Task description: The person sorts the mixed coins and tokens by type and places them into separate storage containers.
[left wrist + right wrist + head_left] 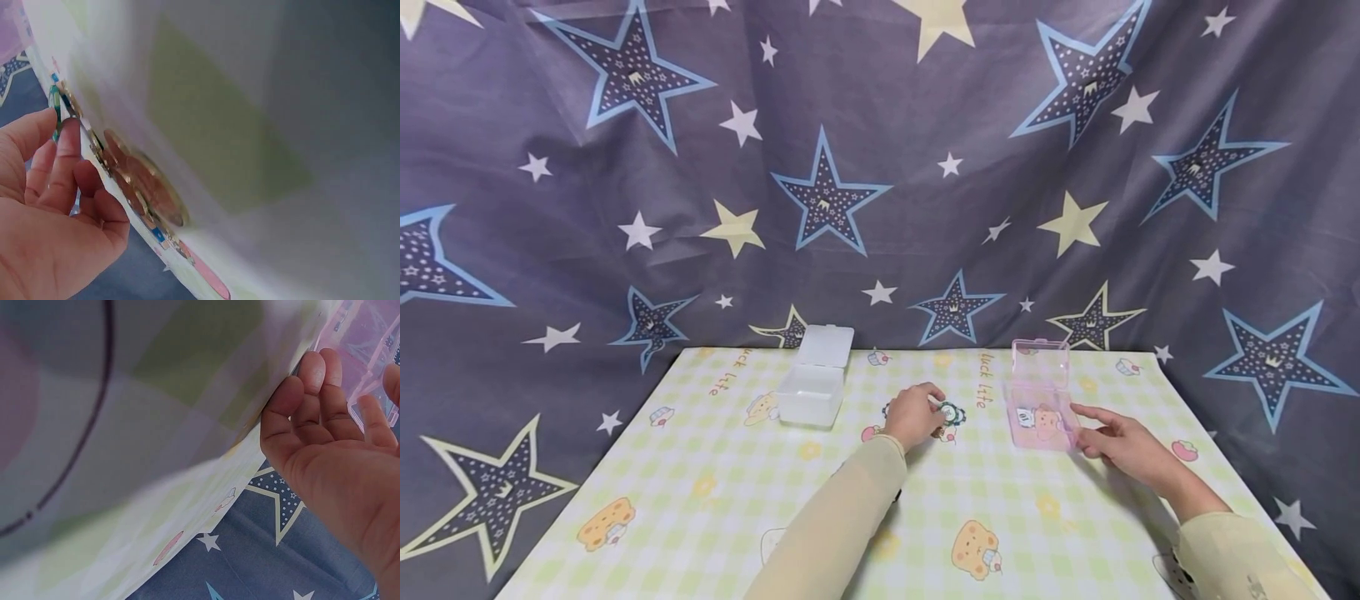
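Note:
My left hand (912, 415) pinches a small round piece with a dark green scalloped rim (951, 412) between thumb and forefinger. The green edge also shows at the fingertips in the left wrist view. Below that hand, gold-edged brown round pieces (153, 187) lie flat on the table, seen almost edge-on. My right hand (1123, 450) touches the right side of a clear pink box (1037, 437) with its fingertips. The lid of this box stands raised at the back, and a small white piece marked with dark print (1024, 418) shows inside or through it.
A translucent white box (808, 410) with its lid tipped back stands left of the left hand. The table is covered by a green-checked cloth (700, 533) with printed cartoons. Behind the table hangs a dark star-patterned curtain (880, 100).

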Demonstrator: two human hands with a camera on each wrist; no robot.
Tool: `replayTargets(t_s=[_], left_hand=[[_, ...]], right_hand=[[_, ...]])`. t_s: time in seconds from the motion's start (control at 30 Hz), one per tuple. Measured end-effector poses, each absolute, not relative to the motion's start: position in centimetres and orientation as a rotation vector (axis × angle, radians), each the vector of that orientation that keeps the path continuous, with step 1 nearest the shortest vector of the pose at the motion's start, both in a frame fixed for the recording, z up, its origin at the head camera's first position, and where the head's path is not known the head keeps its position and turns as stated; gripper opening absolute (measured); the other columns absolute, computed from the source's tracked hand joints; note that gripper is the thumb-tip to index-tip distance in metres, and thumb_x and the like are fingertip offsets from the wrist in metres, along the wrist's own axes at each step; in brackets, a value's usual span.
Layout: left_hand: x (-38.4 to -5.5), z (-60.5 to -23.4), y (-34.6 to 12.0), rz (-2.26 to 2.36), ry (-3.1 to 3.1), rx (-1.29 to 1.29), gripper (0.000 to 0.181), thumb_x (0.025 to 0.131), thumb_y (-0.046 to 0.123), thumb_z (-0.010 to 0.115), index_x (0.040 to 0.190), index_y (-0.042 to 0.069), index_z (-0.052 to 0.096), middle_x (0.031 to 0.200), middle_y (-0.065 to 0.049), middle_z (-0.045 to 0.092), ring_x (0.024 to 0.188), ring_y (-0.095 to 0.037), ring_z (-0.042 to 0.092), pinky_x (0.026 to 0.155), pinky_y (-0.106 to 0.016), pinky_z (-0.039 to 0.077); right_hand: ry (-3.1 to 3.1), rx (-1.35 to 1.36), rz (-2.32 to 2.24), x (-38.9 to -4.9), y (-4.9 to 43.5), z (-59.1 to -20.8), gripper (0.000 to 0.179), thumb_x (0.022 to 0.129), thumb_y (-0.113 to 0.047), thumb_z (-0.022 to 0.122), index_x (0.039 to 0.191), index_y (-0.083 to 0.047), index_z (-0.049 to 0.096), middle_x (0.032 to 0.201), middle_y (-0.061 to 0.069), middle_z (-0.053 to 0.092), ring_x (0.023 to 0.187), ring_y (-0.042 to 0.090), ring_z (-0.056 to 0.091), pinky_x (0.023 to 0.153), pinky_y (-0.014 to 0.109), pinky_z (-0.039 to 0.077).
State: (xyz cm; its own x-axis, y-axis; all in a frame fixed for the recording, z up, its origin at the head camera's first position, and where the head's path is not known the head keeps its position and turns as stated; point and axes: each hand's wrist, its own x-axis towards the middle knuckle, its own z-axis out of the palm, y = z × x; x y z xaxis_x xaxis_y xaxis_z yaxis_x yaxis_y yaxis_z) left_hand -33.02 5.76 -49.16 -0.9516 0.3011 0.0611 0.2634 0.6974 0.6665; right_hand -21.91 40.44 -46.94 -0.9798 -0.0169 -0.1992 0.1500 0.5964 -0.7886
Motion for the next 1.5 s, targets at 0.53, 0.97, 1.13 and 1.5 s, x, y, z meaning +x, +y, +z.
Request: replayTargets(t_s=[0.53,0.97,1.13,1.5], left_hand=[[-32.5,-47.6,5.7,1.308,2.711,0.373,0.012,0.095,0.010,0.075,0.097,0.016,0.085,0.088,0.004,0.077,0.073,-0.010,0.063,0.069,-0.027,0.054],[-31.2,-45.1,7.3,1.567,2.514,0.395,0.015,0.095,0.010,0.075,0.106,0.011,0.084,0.100,0.000,0.082,0.082,-0.007,0.068,0.080,-0.023,0.057],[-30.6,-45.0,8.5,1.586,2.488,0.414,0.014,0.095,0.010,0.076,0.106,0.011,0.085,0.101,0.001,0.082,0.077,-0.004,0.065,0.073,-0.020,0.053],[-29.5,-45.5,10.8,1.637,2.430,0.441,0.017,0.090,0.007,0.080,0.105,0.011,0.086,0.102,0.000,0.083,0.078,-0.001,0.068,0.078,-0.017,0.056]], right_hand=[[2.629,0.147,-1.333,-21.7,40.3,-46.9,0.069,0.108,-0.034,0.065,0.166,-0.010,0.038,0.104,0.006,0.075,0.085,0.015,0.062,0.067,0.028,0.047],[2.656,0.132,-1.320,-21.9,40.3,-47.0,0.068,0.109,-0.033,0.064,0.166,-0.007,0.039,0.107,0.006,0.076,0.086,0.014,0.064,0.065,0.028,0.047],[2.657,0.126,-1.318,-21.8,40.2,-46.9,0.068,0.109,-0.033,0.065,0.166,-0.007,0.039,0.107,0.007,0.076,0.087,0.014,0.064,0.067,0.028,0.047],[2.661,0.133,-1.307,-21.8,40.2,-46.9,0.068,0.109,-0.034,0.064,0.166,-0.008,0.038,0.110,0.007,0.077,0.089,0.014,0.065,0.069,0.028,0.048]])
